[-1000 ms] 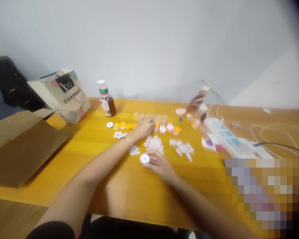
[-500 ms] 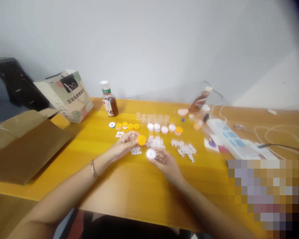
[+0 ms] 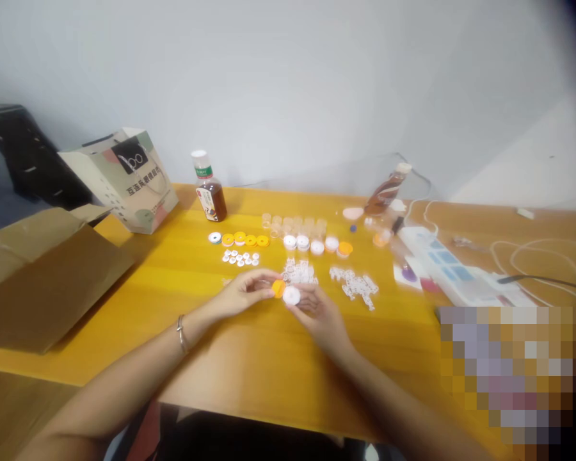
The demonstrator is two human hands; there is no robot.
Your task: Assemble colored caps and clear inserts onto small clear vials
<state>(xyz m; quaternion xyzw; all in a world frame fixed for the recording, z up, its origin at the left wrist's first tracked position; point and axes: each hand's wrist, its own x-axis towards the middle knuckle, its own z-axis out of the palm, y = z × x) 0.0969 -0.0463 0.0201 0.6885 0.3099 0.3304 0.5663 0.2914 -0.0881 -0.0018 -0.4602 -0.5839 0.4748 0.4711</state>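
An orange round disc (image 3: 278, 289) is pinched between the fingertips of my left hand (image 3: 249, 291). My right hand (image 3: 319, 314) grips a white round disc (image 3: 291, 295) by its edge, right beside the orange one; I cannot tell whether the two touch. Just behind my hands lies a pile of small clear plastic pieces (image 3: 300, 271), with a second pile (image 3: 358, 285) to the right. Small white round pieces (image 3: 240, 258) sit in rows behind my left hand. Farther back stand yellow-orange discs (image 3: 240, 238), white discs (image 3: 302, 242) and clear cups (image 3: 295, 225).
On the left are an open cardboard box (image 3: 67, 275) and a paper bag (image 3: 139, 179). A dark drink bottle (image 3: 214, 200) stands at the back; another bottle (image 3: 386, 189) leans at the right. A white power strip (image 3: 441, 259) and cables (image 3: 523, 246) lie on the right.
My left hand has moved down and slightly right, bringing the orange disc next to the white one and turning it. The rows of small white pieces are now uncovered. My right hand stays nearly in place.
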